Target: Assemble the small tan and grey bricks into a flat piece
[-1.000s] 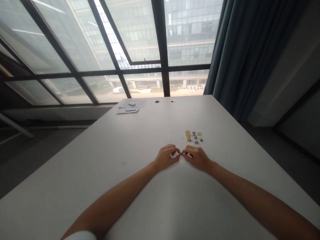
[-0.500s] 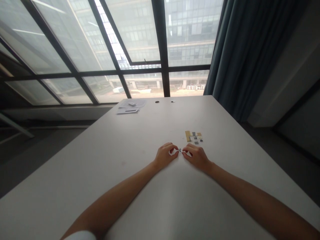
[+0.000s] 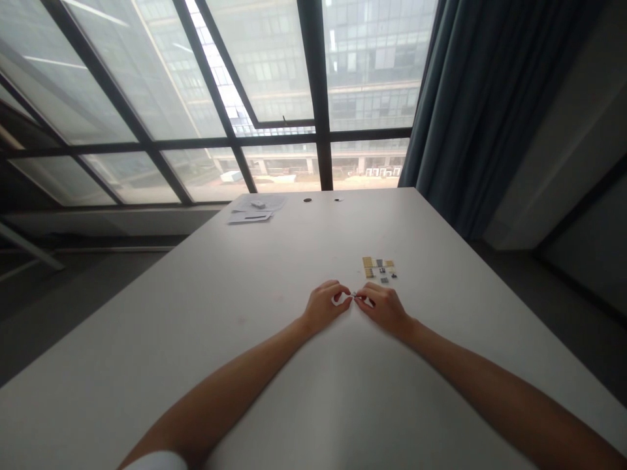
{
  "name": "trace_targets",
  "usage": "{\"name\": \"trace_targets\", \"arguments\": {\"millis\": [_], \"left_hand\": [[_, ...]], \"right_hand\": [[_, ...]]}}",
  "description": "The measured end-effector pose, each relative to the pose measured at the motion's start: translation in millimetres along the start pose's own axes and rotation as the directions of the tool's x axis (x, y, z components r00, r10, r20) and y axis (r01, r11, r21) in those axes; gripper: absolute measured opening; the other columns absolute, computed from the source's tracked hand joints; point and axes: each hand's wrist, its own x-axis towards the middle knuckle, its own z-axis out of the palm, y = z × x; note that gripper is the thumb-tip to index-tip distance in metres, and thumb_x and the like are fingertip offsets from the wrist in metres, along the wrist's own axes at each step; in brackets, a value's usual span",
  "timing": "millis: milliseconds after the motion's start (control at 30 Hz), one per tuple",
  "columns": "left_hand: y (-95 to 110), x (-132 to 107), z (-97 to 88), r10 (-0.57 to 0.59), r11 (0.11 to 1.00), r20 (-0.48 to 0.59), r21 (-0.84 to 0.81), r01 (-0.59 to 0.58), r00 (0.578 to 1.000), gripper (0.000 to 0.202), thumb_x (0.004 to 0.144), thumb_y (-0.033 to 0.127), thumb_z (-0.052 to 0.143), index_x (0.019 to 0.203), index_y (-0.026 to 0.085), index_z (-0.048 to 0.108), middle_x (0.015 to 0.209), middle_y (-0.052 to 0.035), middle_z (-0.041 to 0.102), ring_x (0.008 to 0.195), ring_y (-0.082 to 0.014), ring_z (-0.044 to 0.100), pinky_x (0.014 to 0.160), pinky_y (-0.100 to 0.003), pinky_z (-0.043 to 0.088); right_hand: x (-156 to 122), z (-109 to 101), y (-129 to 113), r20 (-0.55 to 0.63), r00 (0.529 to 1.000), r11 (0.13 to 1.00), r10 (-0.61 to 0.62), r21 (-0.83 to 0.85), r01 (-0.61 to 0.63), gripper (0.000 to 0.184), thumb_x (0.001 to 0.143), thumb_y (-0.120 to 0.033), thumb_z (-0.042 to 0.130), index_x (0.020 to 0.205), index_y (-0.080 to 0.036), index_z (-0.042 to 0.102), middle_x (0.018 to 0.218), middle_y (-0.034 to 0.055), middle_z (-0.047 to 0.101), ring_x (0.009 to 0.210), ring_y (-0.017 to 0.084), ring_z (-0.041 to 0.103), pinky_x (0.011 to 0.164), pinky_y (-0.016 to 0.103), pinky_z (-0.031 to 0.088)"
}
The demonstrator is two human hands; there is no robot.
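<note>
My left hand (image 3: 324, 305) pinches a tiny grey piece (image 3: 354, 295) between thumb and forefinger, just over the white table. From the other side my right hand (image 3: 386, 307) closes its thumb and fingertips on the same piece. The fingertips of the two hands nearly meet, and they cover most of it, so its kind cannot be made out. Just beyond my right hand lies a group of small tan, grey and black pieces (image 3: 368, 262), laid out close together on the table.
The white table (image 3: 274, 261) stretches away to a window wall. Sheets of paper (image 3: 249, 217) with a small white object (image 3: 258, 204) on them lie at its far left. Two dark holes are near the far edge. A blue curtain (image 3: 450, 117) hangs at the right.
My right hand has moved slightly left, and its fingertips now meet the tiny piece, where a small gap was. My left hand has hardly moved.
</note>
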Motion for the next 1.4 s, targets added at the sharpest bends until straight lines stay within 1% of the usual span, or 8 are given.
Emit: {"name": "trace_targets", "arguments": {"millis": [267, 433, 600, 700, 900, 1033, 1233, 1400], "left_hand": [[-8, -1, 3.5, -0.067, 0.996, -0.030, -0.058, 0.066, 0.997, 0.030, 0.087, 0.046, 0.069, 0.104, 0.020, 0.072, 0.067, 0.0028, 0.051, 0.065, -0.0118, 0.049, 0.065, -0.023, 0.039], [-10, -2, 3.7, -0.081, 0.995, -0.031, -0.066, 0.079, 0.996, 0.028, 0.092, 0.044, 0.063, 0.102, 0.020, 0.072, 0.067, 0.0025, 0.052, 0.065, -0.0115, 0.049, 0.065, -0.023, 0.039], [-7, 0, 2.5, -0.061, 0.996, -0.028, -0.063, 0.059, 0.998, 0.023, 0.093, 0.039, 0.061, 0.099, 0.020, 0.072, 0.067, 0.0024, 0.054, 0.065, -0.0115, 0.049, 0.065, -0.023, 0.039], [-7, 1, 2.6, -0.049, 0.997, -0.012, -0.057, 0.049, 0.999, 0.022, 0.094, 0.038, 0.059, 0.100, 0.021, 0.072, 0.068, 0.0022, 0.055, 0.065, -0.0116, 0.050, 0.066, -0.023, 0.040], [-8, 0, 3.8, -0.035, 0.998, 0.002, -0.060, 0.035, 0.999, 0.022, 0.095, 0.035, 0.057, 0.104, 0.020, 0.071, 0.068, 0.0026, 0.055, 0.065, -0.0115, 0.050, 0.068, -0.024, 0.041], [-7, 0, 3.4, -0.038, 0.997, 0.014, -0.067, 0.039, 0.999, 0.022, 0.095, 0.034, 0.057, 0.105, 0.021, 0.071, 0.069, 0.0023, 0.055, 0.066, -0.0115, 0.051, 0.068, -0.024, 0.040], [-6, 1, 3.6, -0.055, 0.997, 0.046, -0.055, 0.058, 0.997, 0.025, 0.095, 0.035, 0.055, 0.104, 0.020, 0.072, 0.068, 0.0017, 0.055, 0.066, -0.0120, 0.051, 0.068, -0.024, 0.040], [-6, 0, 3.3, -0.034, 0.998, 0.062, -0.049, 0.037, 0.997, 0.024, 0.095, 0.034, 0.055, 0.107, 0.021, 0.072, 0.069, 0.0020, 0.054, 0.066, -0.0119, 0.050, 0.067, -0.024, 0.039]], "right_hand": [[3, -5, 5, -0.083, 0.995, 0.998, 0.058, 0.011, -0.057, 0.011, 0.090, -0.020, 0.060, 0.083, -0.021, 0.069, 0.079, 0.0026, 0.067, 0.068, 0.014, 0.060, 0.066, 0.024, 0.045], [19, -42, 24, -0.232, 0.944, 0.971, 0.234, 0.004, -0.240, 0.011, 0.087, -0.026, 0.062, 0.081, -0.020, 0.068, 0.077, 0.0022, 0.067, 0.060, 0.013, 0.054, 0.062, 0.026, 0.044], [14, -75, 41, -0.260, 0.894, 0.905, 0.366, -0.125, -0.407, 0.012, 0.084, -0.028, 0.063, 0.080, -0.020, 0.071, 0.077, 0.0027, 0.070, 0.062, 0.015, 0.057, 0.062, 0.027, 0.042], [-3, -72, 47, -0.252, 0.865, 0.849, 0.434, -0.204, -0.486, 0.014, 0.083, -0.028, 0.062, 0.075, -0.020, 0.071, 0.075, 0.0023, 0.071, 0.062, 0.015, 0.058, 0.060, 0.026, 0.039], [-26, -47, 64, -0.253, 0.829, 0.783, 0.499, -0.279, -0.557, 0.013, 0.079, -0.026, 0.065, 0.068, -0.022, 0.072, 0.066, 0.0015, 0.070, 0.058, 0.015, 0.057, 0.051, 0.024, 0.030], [-22, -44, 66, -0.239, 0.799, 0.740, 0.552, -0.302, -0.601, 0.013, 0.078, -0.027, 0.066, 0.068, -0.022, 0.073, 0.066, 0.0030, 0.071, 0.057, 0.015, 0.056, 0.051, 0.025, 0.028], [-10, -48, 57, -0.147, 0.672, 0.591, 0.726, -0.365, -0.719, 0.015, 0.082, -0.032, 0.064, 0.079, -0.024, 0.076, 0.081, 0.0029, 0.075, 0.074, 0.016, 0.064, 0.058, 0.024, 0.032], [-7, -49, 57, -0.126, 0.637, 0.561, 0.760, -0.367, -0.742, 0.016, 0.084, -0.034, 0.064, 0.082, -0.023, 0.076, 0.085, 0.0035, 0.076, 0.078, 0.017, 0.065, 0.061, 0.024, 0.034]]}}
